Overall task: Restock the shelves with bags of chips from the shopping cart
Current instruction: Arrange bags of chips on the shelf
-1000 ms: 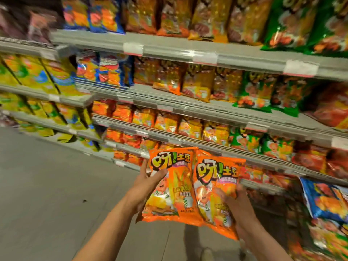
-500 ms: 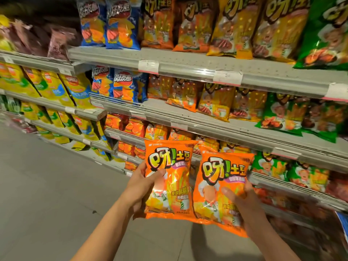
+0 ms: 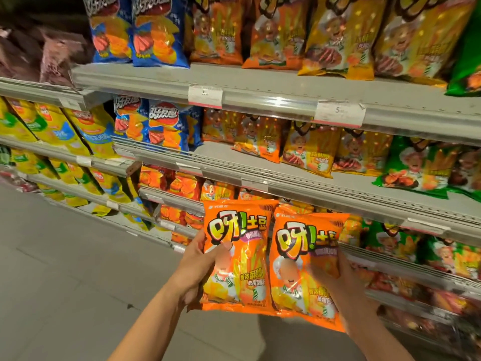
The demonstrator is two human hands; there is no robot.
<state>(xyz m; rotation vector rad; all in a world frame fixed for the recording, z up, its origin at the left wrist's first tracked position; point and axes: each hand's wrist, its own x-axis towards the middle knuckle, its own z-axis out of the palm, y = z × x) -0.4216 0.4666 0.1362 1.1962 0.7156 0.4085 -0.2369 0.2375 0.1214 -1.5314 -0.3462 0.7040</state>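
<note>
Grey shelves point(image 3: 260, 82) packed w/ chip bags, tiled floor point(image 3: 65, 282).

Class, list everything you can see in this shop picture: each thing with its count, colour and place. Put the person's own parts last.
held chip bags: two, orange, side by side in front of the lower shelves, one in each hand.
blue chip bags: at least four, top two shelves, left of centre.
orange shelf bags: many, from the top shelf down to the lowest ones.
yellow bags: several, top two shelves, centre right.
green bags: several, right side.
yellow-green bags: many, left shelf unit.
shelves: grey, several tiers, across the view.
price tags: white, on shelf edges.
floor: grey, lower left.
left hand: grips the left bag.
right hand: grips the right bag.
</note>
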